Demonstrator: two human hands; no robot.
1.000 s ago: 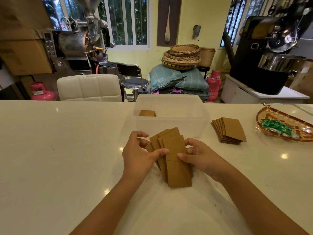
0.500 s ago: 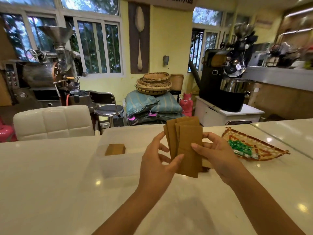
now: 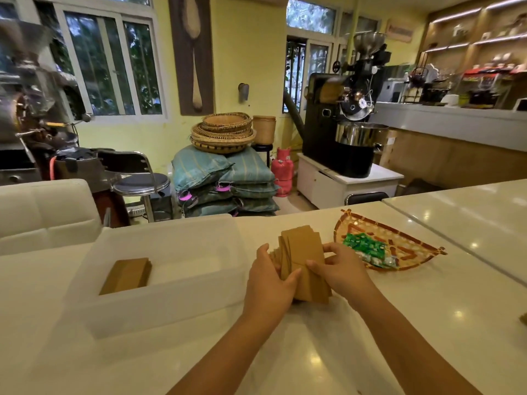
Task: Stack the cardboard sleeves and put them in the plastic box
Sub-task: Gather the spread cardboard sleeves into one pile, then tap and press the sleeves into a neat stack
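Observation:
A fanned bundle of brown cardboard sleeves (image 3: 306, 252) stands between both hands, its lower end near the white table. My left hand (image 3: 269, 276) grips the bundle's left side and my right hand (image 3: 340, 267) grips its right side. The translucent plastic box (image 3: 159, 306) sits to the left of the hands. A small stack of sleeves (image 3: 127, 275) lies flat inside the box at its left end. The pile of sleeves that lay on the table to the right is hidden behind the held bundle and hands.
A woven tray (image 3: 405, 246) holding green packets (image 3: 366, 246) lies just right of my right hand. The white table (image 3: 427, 323) reaches to a seam at the right. Beyond the far edge are a white chair (image 3: 42, 212) and a metal stool (image 3: 139, 183).
The camera swung up and to the right. Both hands lifted the bundle off the table, carried it rightward past the box, then lowered it, squaring the fan.

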